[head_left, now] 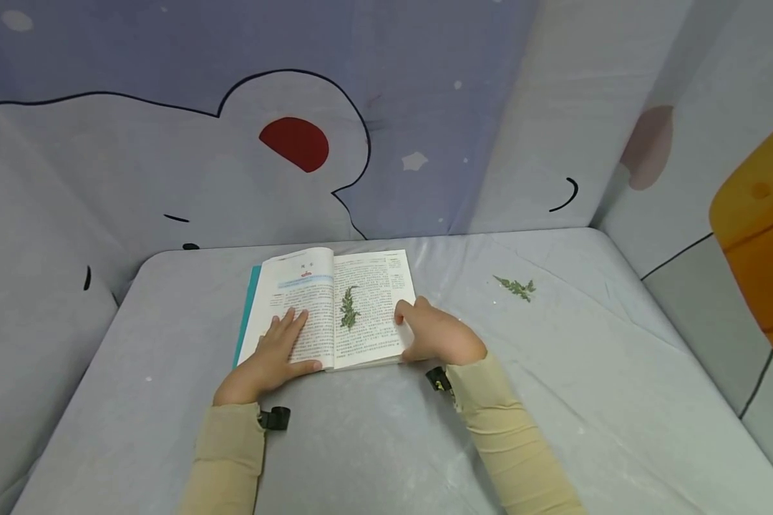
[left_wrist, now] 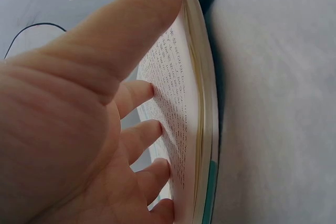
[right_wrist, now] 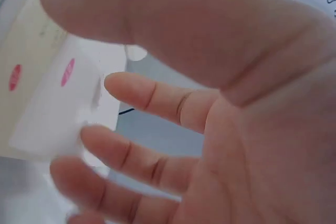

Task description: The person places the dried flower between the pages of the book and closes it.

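An open book (head_left: 373, 286) with printed pages and a teal cover edge lies on the table. My left hand (head_left: 273, 357) rests spread on its left page, thumb along the lower edge near the spine; the left wrist view shows the fingertips (left_wrist: 159, 129) touching the print. On the right page lies a green leafy sprig (head_left: 348, 307). At the book's right edge is my right hand (head_left: 438, 334), its thumb at the lower corner and its fingers higher up the edge. In the right wrist view, its fingers (right_wrist: 152, 95) are extended beside pages (right_wrist: 47, 103) with pink oval marks.
A second green sprig (head_left: 517, 287) lies to the right of the book on the pale table cover (head_left: 361, 443). Behind the table hangs a cartoon-printed cloth (head_left: 425, 107), with more printed cloth (head_left: 696, 279) along the right side.
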Tool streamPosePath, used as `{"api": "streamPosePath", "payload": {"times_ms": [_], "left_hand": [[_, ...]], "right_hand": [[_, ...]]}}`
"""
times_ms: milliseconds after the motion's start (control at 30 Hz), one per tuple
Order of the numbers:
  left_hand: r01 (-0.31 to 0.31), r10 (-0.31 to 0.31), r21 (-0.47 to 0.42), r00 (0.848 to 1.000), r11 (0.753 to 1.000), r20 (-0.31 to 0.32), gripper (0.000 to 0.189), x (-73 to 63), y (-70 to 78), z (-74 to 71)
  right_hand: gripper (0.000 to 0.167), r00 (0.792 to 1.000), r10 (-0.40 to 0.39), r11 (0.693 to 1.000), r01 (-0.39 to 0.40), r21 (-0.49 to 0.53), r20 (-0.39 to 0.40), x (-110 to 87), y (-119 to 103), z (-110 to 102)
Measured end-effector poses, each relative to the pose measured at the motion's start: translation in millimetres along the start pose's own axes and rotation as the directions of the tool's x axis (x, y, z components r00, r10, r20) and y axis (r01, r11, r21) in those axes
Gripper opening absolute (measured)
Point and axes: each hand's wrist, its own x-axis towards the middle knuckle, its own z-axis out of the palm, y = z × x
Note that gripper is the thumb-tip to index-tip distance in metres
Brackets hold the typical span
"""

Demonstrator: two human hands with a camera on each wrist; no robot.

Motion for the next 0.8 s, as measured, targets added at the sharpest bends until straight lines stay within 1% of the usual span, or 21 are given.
{"api": "streamPosePath", "payload": {"times_ms": [100,167,233,367,433,533,633,667,733,800], "left_hand": [[0.000,0.000,-0.001,1.000,1.000,-0.003,0.104,-0.5,0.1,-0.7],[-0.002,0.002,-0.002,1.000,1.000,-0.004,0.104,-0.7,0.2,-1.0],[-0.004,0.004,-0.003,1.000,1.000,-0.004,0.104,-0.9,0.6,-1.4],[-0.005,0.005,-0.001,1.000,1.000,-0.001,0.104,-1.3,1.8,-2.1],[-0.004,0.004,0.002,1.000,1.000,0.000,0.104,-1.4,2.1,-2.3],[-0.006,0.006,0.002,1.000,1.000,0.001,0.104,-1.7,2.6,-2.7],[-0.007,0.007,-0.002,1.000,1.000,0.002,0.104,-1.7,2.6,-2.7],[-0.007,0.007,-0.004,1.000,1.000,0.002,0.104,-1.6,2.4,-2.7],[-0.006,0.006,-0.008,1.000,1.000,0.001,0.104,-1.2,1.9,-2.4],[-0.008,0.008,-0.010,1.000,1.000,-0.001,0.105,-0.7,1.4,-2.1]], "right_hand": [[0.066,1.000,0.007,1.000,-0.007,0.006,-0.030,-3.0,-2.9,-2.7],[0.072,0.999,0.000,0.999,0.001,0.040,-0.038,-4.6,-4.1,-5.0],[0.073,0.999,-0.027,0.996,0.031,0.089,-0.043,-5.3,-4.4,-6.9],[0.070,0.994,-0.086,0.979,0.095,0.183,-0.060,-5.5,-4.9,-11.2],[0.067,0.992,-0.098,0.968,0.115,0.222,-0.084,-5.7,-5.7,-13.9],[0.058,0.987,-0.081,0.951,0.117,0.285,-0.136,-6.6,-7.1,-17.9],[0.049,0.977,-0.024,0.934,0.097,0.344,-0.212,-5.4,-7.9,-20.5],[0.047,0.970,-0.002,0.924,0.094,0.371,-0.241,-4.2,-7.8,-20.7],[0.044,0.954,0.052,0.889,0.090,0.449,-0.295,0.2,-6.7,-20.0],[0.044,0.937,0.109,0.834,0.096,0.544,-0.333,6.1,-4.2,-17.7]]}}
